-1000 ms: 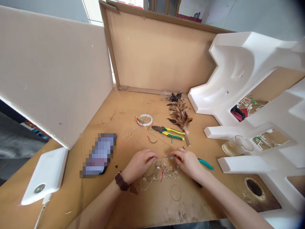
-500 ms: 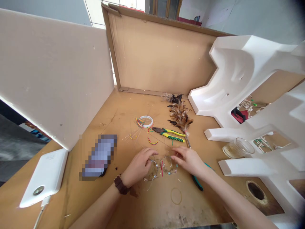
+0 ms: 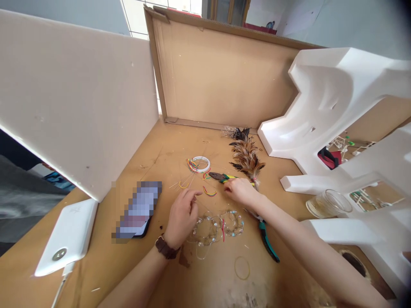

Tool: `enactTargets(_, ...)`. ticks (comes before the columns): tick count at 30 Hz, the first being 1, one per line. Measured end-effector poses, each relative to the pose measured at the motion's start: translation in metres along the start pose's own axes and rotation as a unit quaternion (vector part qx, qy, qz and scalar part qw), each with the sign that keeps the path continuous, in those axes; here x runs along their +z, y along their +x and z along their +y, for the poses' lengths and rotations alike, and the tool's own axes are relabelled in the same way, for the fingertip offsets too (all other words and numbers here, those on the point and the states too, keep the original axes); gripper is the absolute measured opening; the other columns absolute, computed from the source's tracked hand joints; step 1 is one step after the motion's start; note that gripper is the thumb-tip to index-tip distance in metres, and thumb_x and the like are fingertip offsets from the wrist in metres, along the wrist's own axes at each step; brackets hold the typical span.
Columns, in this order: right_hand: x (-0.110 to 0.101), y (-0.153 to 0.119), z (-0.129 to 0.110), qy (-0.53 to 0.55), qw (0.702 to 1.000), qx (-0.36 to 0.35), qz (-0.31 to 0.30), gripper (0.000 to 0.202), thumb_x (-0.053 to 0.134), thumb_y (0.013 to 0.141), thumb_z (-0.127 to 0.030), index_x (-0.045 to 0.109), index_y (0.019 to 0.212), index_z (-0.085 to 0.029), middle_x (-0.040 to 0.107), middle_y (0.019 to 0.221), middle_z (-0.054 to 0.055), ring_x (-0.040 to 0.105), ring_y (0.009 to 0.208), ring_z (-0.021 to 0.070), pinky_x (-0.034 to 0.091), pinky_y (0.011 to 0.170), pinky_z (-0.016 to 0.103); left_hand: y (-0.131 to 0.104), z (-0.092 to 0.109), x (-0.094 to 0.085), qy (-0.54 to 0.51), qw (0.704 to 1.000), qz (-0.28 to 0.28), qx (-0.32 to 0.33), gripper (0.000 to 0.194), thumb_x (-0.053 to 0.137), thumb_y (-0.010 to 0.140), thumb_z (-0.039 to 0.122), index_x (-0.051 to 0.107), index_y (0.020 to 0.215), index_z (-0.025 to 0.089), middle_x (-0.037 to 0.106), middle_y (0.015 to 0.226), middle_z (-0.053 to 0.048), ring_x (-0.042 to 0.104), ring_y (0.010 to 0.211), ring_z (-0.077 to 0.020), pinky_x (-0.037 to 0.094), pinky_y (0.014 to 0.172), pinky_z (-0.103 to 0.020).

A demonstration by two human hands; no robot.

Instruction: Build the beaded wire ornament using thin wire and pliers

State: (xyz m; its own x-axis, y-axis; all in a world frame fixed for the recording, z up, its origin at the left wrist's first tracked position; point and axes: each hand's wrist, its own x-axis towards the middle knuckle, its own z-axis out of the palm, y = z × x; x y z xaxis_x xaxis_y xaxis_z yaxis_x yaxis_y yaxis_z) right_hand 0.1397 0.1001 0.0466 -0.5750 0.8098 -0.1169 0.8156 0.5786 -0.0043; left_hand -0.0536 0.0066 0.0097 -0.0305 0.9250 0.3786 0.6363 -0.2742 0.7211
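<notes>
Reaching forward with the right hand [image 3: 239,191] onto the yellow-and-green pliers [image 3: 221,176], fingers curled down over the handles and covering most of them, only the dark nose and a bit of yellow grip showing to the left of the knuckles; whether actually gripped or merely touched cannot tell. Resting the left hand [image 3: 182,214] on the brown surface [image 3: 167,149] just beside the beaded wire piece [image 3: 215,224], fingers loosely bent and holding nothing, forefinger stretched ahead toward a few short coloured wire bits [image 3: 210,191]. Lying between the two forearms, that beaded wire piece: two loops of thin wire strung with pale beads, with a red strand down the middle. Wearing a brown watch [image 3: 166,248] on the left wrist. Lying under the right forearm, a second tool with teal handles [image 3: 269,244], and nearer the front edge a rubber band [image 3: 242,268]. Sitting beyond the pliers, a white tape roll [image 3: 201,163] and a brown feather bundle [image 3: 247,156]. Off to the left, a phone [image 3: 137,209] and a white power bank [image 3: 69,235]; to the right, a glass jar [image 3: 329,204] against white foam packing [image 3: 327,98]; behind, a cardboard panel [image 3: 221,72]
</notes>
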Motion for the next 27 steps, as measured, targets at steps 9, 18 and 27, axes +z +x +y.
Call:
enactTargets(9,0.015,0.032,-0.029,0.007,0.996,-0.093,0.005,0.016,0.050,0.079,-0.022,0.064,0.080,-0.015,0.064,0.087,0.010,0.057,0.087,0.0211,0.036,0.072,0.026,-0.001,0.004,0.003,0.008,1.000,-0.024,0.003,0.029,0.037,0.074,0.002,0.053,0.093,0.017,0.055,0.088,-0.005,0.052,0.082,-0.0170,0.042,0.076,-0.031)
enactTargets(18,0.010,0.013,-0.015,0.077,0.993,-0.079,0.041,0.007,0.056,0.078,-0.023,0.062,0.079,-0.020,0.062,0.081,0.001,0.056,0.072,0.0126,0.034,0.060,0.021,0.002,-0.004,0.010,-0.044,0.999,-0.026,-0.007,0.024,0.041,0.083,0.015,0.052,0.104,0.018,0.058,0.095,-0.006,0.055,0.078,-0.0149,0.045,0.073,-0.029)
enactTargets(27,0.002,-0.014,-0.018,0.130,0.984,-0.049,0.115,0.007,0.054,0.080,-0.023,0.061,0.082,-0.019,0.061,0.084,0.001,0.055,0.074,0.0118,0.034,0.064,0.021,0.028,0.000,0.036,-0.135,0.984,-0.115,-0.010,0.026,0.047,0.078,0.013,0.059,0.101,0.018,0.065,0.089,-0.005,0.059,0.076,-0.0138,0.047,0.074,-0.027)
